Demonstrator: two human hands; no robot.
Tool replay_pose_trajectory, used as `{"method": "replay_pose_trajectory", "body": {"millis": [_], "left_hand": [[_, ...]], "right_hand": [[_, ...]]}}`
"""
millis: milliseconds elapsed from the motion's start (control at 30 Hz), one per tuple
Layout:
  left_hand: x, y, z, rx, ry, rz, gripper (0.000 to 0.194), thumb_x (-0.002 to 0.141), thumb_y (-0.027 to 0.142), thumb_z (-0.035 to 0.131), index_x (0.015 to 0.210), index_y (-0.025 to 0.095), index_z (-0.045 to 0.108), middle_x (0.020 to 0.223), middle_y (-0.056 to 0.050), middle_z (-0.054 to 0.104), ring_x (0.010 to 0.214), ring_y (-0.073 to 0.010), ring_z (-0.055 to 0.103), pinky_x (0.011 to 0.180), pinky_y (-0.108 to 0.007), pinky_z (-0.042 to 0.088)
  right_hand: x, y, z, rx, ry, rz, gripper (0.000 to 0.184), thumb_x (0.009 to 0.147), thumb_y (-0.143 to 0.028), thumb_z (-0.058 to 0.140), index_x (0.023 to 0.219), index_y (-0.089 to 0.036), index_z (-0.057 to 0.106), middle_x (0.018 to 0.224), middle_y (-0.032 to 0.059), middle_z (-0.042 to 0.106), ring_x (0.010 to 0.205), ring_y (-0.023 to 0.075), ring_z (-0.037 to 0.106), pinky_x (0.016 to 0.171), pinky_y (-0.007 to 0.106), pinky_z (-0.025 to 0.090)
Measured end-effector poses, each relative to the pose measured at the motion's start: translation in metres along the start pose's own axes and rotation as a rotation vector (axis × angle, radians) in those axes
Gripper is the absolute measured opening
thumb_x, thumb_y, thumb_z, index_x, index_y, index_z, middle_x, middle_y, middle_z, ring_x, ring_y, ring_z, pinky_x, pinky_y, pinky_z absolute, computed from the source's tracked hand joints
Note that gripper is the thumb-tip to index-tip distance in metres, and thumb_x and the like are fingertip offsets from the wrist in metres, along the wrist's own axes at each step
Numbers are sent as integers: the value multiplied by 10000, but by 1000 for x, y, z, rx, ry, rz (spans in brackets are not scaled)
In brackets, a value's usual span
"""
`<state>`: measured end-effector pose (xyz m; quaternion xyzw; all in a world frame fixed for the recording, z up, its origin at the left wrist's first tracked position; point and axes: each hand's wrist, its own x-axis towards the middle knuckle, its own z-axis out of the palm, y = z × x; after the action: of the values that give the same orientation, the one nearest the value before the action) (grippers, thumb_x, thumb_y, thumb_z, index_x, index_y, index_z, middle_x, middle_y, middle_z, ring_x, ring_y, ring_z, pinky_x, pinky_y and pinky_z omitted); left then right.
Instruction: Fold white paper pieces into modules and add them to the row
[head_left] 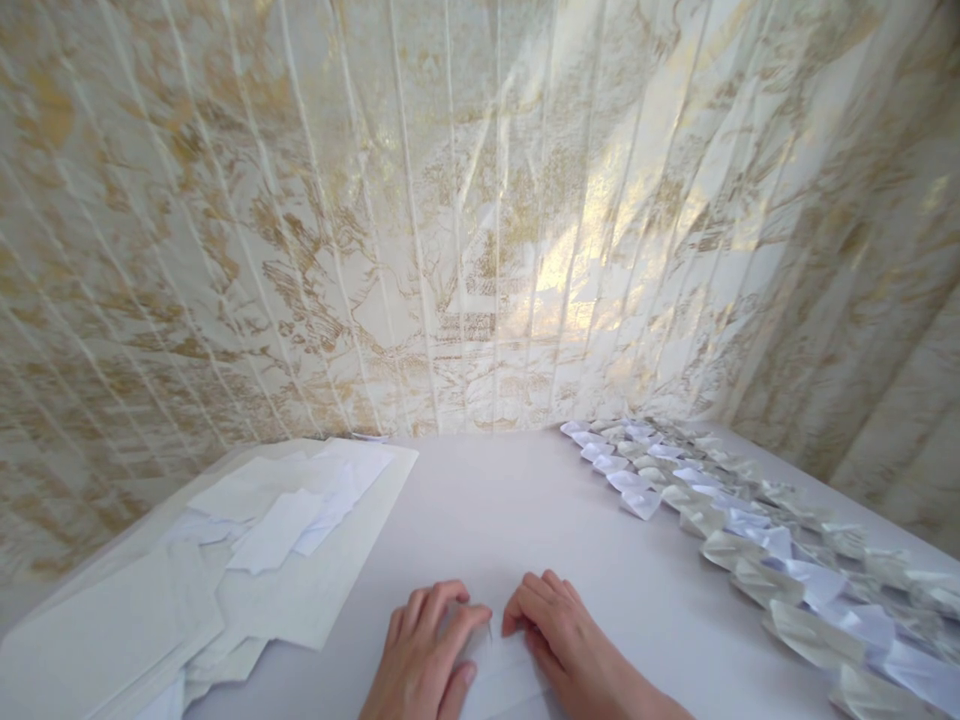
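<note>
A white sheet of paper (506, 675) lies at the bottom middle of the table, between my two hands, and its lower part runs out of view. At its left side my left hand (427, 650) has its fingers curled, with the index finger at the paper's upper edge and the thumb lower down on it. On the other side my right hand (566, 635) bends its fingers together at the paper's upper right edge, the thumb tucked beneath. A small raised bit of paper shows between the fingertips. Creases in the sheet are faint.
Loose white paper pieces and larger sheets (315, 610) lie overlapping on the left of the table (465, 500). Along the right stand several rows of small folded paper pieces (802, 645), white and greyish. A gold-patterned curtain (420, 220) hangs behind the table and to its right.
</note>
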<state>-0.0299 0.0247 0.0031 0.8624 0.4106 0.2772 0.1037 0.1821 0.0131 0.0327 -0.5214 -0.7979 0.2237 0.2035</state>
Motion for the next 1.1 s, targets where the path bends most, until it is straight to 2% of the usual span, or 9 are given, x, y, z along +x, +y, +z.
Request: {"method": "replay_pose_trajectory", "body": {"millis": [133,333,500,733,900,1000,1100], "left_hand": [[2,-2,2,-37,-46,81,217,878,208,492,1020,294,631,1201,-26,616,1078,-238,520,890,-379,434],[7,1,0,-114,-52,40,177,848,155,534,954,261,629,1152,-29,632,1083,-230,512,893,-363,436],[8,2,-4,-162,-114,3,168,899,225,501,1000,266,629,1180,-33,620,1097,-237,492,911,-372,420],[11,-3,-10,-173,-218,-24,261,817,188,527,1042,276,624,1257,-25,598,1145,-247,476,954,-398,392],[9,-13,-11,-218,-235,65,332,906,250,502,1219,344,557,1403,28,534,1267,-232,405,1046,-385,321],[11,-17,-10,-231,-235,121,408,908,244,498,1300,357,497,1379,21,559,1277,-235,406,1060,-380,310],[15,-20,-8,-219,-244,134,481,823,190,532,1283,330,518,1286,-12,602,1192,-250,467,1018,-384,354]], "right_hand": [[-4,0,-3,33,-8,-2,460,674,88,387,957,-219,581,1005,32,609,966,202,532,905,351,380],[6,-13,9,52,59,88,305,710,-128,605,997,-225,568,1068,47,598,1008,250,503,908,386,351],[12,-21,14,58,62,138,288,674,-113,606,939,-217,568,1051,40,597,1014,254,499,915,397,327],[8,-19,3,123,10,150,403,618,-58,519,981,-222,580,1055,39,588,1024,242,489,923,397,328],[3,-8,-10,122,-34,163,450,596,-46,482,993,-230,589,1065,35,588,1044,240,482,945,403,326],[1,0,-18,129,-45,179,457,591,-49,479,996,-227,594,1049,36,584,1044,237,487,961,408,323],[0,4,-23,155,-45,178,452,589,-47,483,989,-227,592,1031,30,580,1051,232,489,987,412,306]]}}
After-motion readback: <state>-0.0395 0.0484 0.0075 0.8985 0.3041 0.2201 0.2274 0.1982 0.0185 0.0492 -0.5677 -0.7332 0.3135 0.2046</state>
